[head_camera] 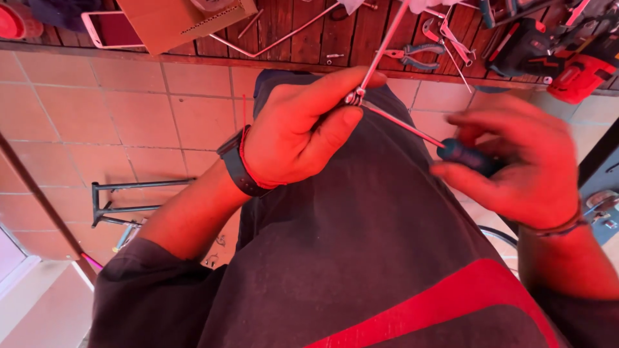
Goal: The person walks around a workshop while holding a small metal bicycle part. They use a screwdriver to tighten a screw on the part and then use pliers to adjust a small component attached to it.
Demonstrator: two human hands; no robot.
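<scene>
Dark grey shirt with a red diagonal stripe (387, 283) fills the foreground, directly under both hands. Above it: thin silver metal rod with a small clamp-like joint (356, 96), pinched at the joint between the thumb and index finger of the left hand (293, 132); thumb lies over the top, index tip (351, 117) presses from below, remaining fingers curled shut. The rod runs up and away from the joint toward the bench. Screwdriver with a dark blue handle and slim steel shaft (467, 156) has its tip meeting the joint just beside the left fingertips; the shaft slants down to the right. Right hand (516, 161) is wrapped around the handle, fingers closed on it, motion-blurred. Left wrist carries a dark smartwatch with a black band (237, 166); right wrist has a thin cord bracelet (561, 227). Farther out: dark wooden bench (303, 32) with grey-handled pliers (412, 57), a red and black power tool (577, 74), a brown cardboard box (184, 19) and a white-framed phone (106, 29). Terracotta tile floor (97, 116) on the left, with a black metal frame (129, 203) lying on it.
</scene>
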